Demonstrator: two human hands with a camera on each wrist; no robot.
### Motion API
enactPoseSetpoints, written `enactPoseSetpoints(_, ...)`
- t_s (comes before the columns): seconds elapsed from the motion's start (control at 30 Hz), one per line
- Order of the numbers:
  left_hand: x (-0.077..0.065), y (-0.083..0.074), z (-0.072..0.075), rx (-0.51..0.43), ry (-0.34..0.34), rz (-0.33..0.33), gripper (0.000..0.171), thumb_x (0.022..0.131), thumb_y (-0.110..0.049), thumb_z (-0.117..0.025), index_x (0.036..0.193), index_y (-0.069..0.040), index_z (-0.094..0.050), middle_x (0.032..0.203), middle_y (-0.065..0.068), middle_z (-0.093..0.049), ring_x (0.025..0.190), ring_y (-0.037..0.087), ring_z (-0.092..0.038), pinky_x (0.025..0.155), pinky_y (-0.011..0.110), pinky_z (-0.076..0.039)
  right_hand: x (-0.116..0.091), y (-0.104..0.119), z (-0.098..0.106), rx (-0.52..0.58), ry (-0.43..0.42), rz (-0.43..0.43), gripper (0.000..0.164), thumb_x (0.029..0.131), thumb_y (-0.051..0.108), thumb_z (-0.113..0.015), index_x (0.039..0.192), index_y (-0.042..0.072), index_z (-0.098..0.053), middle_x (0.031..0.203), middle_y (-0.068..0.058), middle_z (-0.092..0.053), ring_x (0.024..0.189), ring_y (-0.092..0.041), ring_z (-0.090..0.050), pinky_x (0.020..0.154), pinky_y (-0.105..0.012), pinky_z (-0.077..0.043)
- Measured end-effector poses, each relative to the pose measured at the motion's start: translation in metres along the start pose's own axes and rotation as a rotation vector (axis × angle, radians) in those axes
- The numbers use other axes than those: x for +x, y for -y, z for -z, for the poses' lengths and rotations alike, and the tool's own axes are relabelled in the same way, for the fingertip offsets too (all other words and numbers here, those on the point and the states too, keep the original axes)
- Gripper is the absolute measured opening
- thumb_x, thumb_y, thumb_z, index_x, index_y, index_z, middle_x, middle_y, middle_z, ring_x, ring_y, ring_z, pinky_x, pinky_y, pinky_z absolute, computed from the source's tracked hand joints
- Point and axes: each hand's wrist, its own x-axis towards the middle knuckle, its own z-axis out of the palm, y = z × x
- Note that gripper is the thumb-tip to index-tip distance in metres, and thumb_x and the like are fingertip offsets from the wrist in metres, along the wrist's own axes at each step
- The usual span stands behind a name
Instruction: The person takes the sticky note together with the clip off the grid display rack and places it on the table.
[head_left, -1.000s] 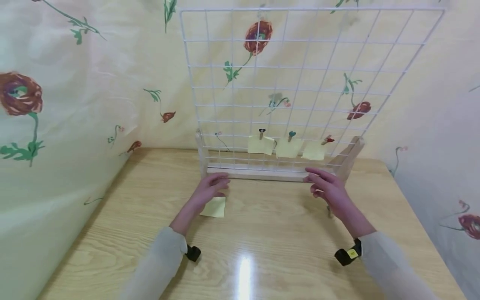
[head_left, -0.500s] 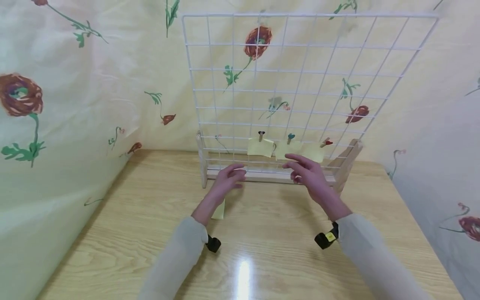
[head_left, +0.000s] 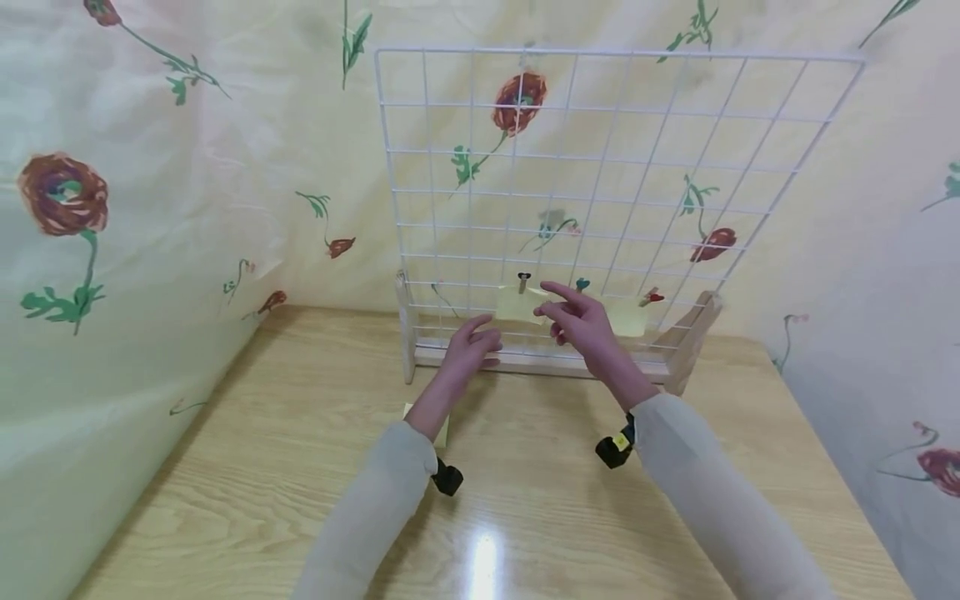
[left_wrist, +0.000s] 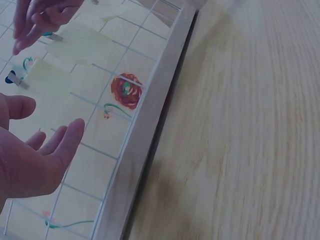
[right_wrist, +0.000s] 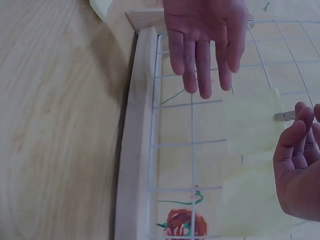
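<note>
Three pale yellow paper notes hang low on a white wire grid (head_left: 600, 200). The left note (head_left: 517, 306) has a clothespin with a dark heart (head_left: 523, 282); the right note (head_left: 628, 318) has a red-hearted clothespin (head_left: 651, 297). My right hand (head_left: 585, 327) mostly covers the middle note, below a teal-hearted clothespin (head_left: 582, 285). Its index finger points toward the left note, other fingers loosely bent. In the left wrist view it stays apart from the dark-hearted clothespin. Lower left of the notes, my left hand (head_left: 471, 348) hovers before the grid, fingers relaxed, holding nothing.
Another yellow note (head_left: 442, 433) lies on the wooden table (head_left: 300, 433), partly behind my left forearm. A wooden base bar (head_left: 517, 363) and wooden side posts (head_left: 697, 342) carry the grid. Floral cloth (head_left: 187, 275) hangs behind and at both sides.
Both hands have moved: the right one leftward and up, from the base bar's right end to the notes; the left one rightward and slightly up. The head view has tilted up a little.
</note>
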Motion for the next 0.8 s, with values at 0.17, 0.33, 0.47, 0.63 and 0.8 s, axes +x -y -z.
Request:
enactPoseSetpoints(0.17,0.007,0.001,-0.004,-0.026,-0.018,0.014,0.049,0.097,-0.014,-0.056,0.144,-0.008,-0.041,0.135,0.027,-0.051,0.118,0.041,-0.054,0.089,0.039,-0.055,0.01,0.007,-0.009,-0.042,0.004,0.039,0.045,0.097,0.016,-0.057,0.142,0.016,-0.049,0.094,0.004,-0.07,0.064,-0.015,-0.054,0.056,-0.02,-0.047)
enactPoseSetpoints(0.33,0.009,-0.002,-0.008,-0.027,-0.061,0.053,0.05,0.097,-0.017,-0.057,0.143,-0.005,-0.042,0.133,0.025,-0.053,0.111,0.032,-0.059,0.091,0.038,-0.055,0.017,0.009,-0.02,-0.071,-0.001,0.068,0.048,0.097,0.013,-0.057,0.143,0.018,-0.047,0.1,-0.011,-0.071,0.061,-0.015,-0.053,0.054,-0.021,-0.047)
enactPoseSetpoints(0.47,0.013,0.005,-0.01,-0.041,-0.103,0.079,0.048,0.096,-0.016,-0.058,0.14,-0.003,-0.044,0.132,0.023,-0.055,0.11,0.032,-0.061,0.09,0.038,-0.055,0.021,0.009,-0.026,-0.132,-0.012,0.059,0.05,0.097,0.014,-0.057,0.145,0.018,-0.044,0.106,-0.02,-0.069,0.06,-0.014,-0.053,0.052,-0.02,-0.045)
enactPoseSetpoints(0.63,0.016,0.004,-0.014,-0.086,-0.137,0.073,0.045,0.095,-0.013,-0.059,0.138,-0.002,-0.047,0.129,0.023,-0.057,0.11,0.032,-0.062,0.087,0.034,-0.056,0.027,0.013,-0.028,-0.234,-0.046,0.098,0.049,0.096,0.014,-0.056,0.144,0.012,-0.045,0.104,-0.02,-0.07,0.063,-0.022,-0.056,0.048,-0.018,-0.041)
enactPoseSetpoints(0.8,0.019,0.004,-0.018,-0.126,-0.194,0.06,0.042,0.094,-0.01,-0.059,0.134,-0.001,-0.05,0.125,0.025,-0.059,0.099,0.027,-0.066,0.079,0.028,-0.058,0.031,0.016,-0.029,-0.289,-0.094,0.129,0.041,0.096,0.013,-0.055,0.137,0.008,-0.053,0.102,-0.02,-0.07,0.061,-0.015,-0.056,0.049,-0.018,-0.043)
